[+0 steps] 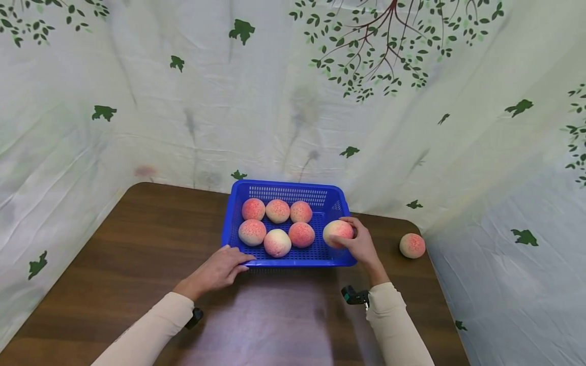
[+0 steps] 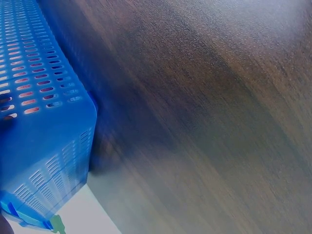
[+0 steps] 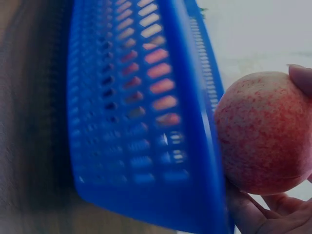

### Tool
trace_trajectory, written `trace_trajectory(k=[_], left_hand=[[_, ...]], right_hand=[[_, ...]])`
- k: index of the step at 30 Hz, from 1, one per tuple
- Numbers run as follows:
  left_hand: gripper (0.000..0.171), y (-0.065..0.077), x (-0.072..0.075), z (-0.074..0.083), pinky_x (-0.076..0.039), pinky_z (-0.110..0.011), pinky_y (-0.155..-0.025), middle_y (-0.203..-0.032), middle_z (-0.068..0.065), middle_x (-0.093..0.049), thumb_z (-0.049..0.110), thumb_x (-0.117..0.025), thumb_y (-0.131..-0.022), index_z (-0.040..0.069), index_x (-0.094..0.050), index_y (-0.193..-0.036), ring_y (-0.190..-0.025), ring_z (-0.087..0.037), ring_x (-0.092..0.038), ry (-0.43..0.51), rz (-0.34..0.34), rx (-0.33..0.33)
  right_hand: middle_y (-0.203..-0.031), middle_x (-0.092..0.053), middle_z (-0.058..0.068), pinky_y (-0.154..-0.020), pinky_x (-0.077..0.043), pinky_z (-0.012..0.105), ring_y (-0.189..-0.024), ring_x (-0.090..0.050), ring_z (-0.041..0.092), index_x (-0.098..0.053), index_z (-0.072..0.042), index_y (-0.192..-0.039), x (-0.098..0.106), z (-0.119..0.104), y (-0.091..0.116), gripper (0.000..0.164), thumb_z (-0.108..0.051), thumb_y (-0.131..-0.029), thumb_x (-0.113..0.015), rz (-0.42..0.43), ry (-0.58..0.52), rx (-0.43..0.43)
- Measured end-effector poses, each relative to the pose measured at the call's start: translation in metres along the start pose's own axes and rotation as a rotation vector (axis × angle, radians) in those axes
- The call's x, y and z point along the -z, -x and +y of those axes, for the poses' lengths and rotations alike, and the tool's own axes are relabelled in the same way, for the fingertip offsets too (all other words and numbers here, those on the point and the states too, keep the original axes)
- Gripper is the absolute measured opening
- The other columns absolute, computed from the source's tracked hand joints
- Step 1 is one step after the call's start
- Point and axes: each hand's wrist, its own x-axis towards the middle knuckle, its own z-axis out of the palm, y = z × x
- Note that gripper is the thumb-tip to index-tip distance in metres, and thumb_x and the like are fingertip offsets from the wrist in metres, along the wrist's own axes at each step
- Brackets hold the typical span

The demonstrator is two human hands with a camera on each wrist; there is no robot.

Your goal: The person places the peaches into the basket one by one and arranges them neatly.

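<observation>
A blue plastic basket [image 1: 297, 263] with slotted walls sits on the wooden table, holding several pink-and-cream peaches [image 1: 276, 243] in two rows at its left and middle. My left hand [image 1: 218, 268] grips the basket's near rim at the left corner, fingers over the edge and thumb outside. Over the basket's right end, my right hand [image 1: 363, 248] holds another peach [image 1: 338, 232] between thumb and fingers. In the right wrist view that peach [image 3: 263, 134] appears beside the basket's rim [image 3: 195, 97]. The left wrist view shows mostly the basket's outer wall [image 2: 44, 141], with only dark bits of the hand at the edge.
One more peach [image 1: 412, 246] lies on the table [image 1: 160, 254] near its right edge, apart from the basket. A pale curtain [image 1: 274, 101] with printed leaves and branches hangs behind the table and at both sides.
</observation>
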Motion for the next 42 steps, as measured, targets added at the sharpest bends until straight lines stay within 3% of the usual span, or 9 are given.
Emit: trace_trajectory(k=[2,8,21,27,42], left_hand=[[0.023,0.0,0.0,0.0,-0.04,-0.031,-0.07,-0.08,0.0,-0.063,0.01,-0.069,-0.086,0.003,-0.069,-0.108,-0.074,-0.015,-0.054,-0.002,0.005,-0.003],[0.023,0.0,0.001,0.0,-0.04,-0.031,-0.07,-0.079,0.0,-0.063,0.011,-0.068,-0.087,0.004,-0.069,-0.109,-0.073,-0.015,-0.054,-0.006,0.0,0.003],[0.023,0.001,0.0,0.0,-0.039,-0.031,-0.071,-0.082,0.0,-0.065,0.011,-0.068,-0.087,0.005,-0.069,-0.11,-0.075,-0.015,-0.054,-0.002,-0.015,0.015],[0.024,0.001,0.0,0.0,-0.039,-0.031,-0.07,-0.082,0.0,-0.064,0.01,-0.069,-0.086,0.005,-0.069,-0.109,-0.074,-0.015,-0.054,-0.012,0.009,-0.001],[0.023,0.001,0.0,0.0,-0.04,-0.032,-0.071,-0.083,-0.001,-0.065,0.011,-0.067,-0.088,0.004,-0.068,-0.11,-0.076,-0.016,-0.055,0.001,-0.015,0.015]], right_hand=[[-0.125,-0.056,0.016,-0.089,-0.048,0.044,-0.106,-0.056,0.031,-0.051,-0.008,-0.13,-0.007,0.01,-0.005,0.06,-0.023,-0.08,-0.08,-0.007,0.034,0.015],[-0.118,-0.059,0.012,-0.089,-0.047,0.044,-0.102,-0.057,0.027,-0.055,-0.01,-0.121,-0.026,0.013,-0.007,0.058,-0.027,-0.074,-0.084,-0.038,0.146,0.004],[-0.1,-0.061,0.008,-0.079,-0.049,0.036,-0.088,-0.056,0.022,-0.054,-0.007,-0.107,-0.056,0.002,-0.01,0.054,-0.033,-0.071,-0.085,-0.155,0.342,-0.02],[-0.098,-0.057,0.008,-0.078,-0.048,0.037,-0.088,-0.054,0.023,-0.052,-0.009,-0.106,-0.059,-0.001,-0.013,0.056,-0.035,-0.07,-0.085,-0.17,0.382,-0.058],[-0.097,-0.054,0.011,-0.079,-0.045,0.041,-0.09,-0.051,0.026,-0.05,-0.008,-0.103,-0.057,0.004,-0.018,0.055,-0.033,-0.069,-0.084,-0.169,0.505,-0.097]])
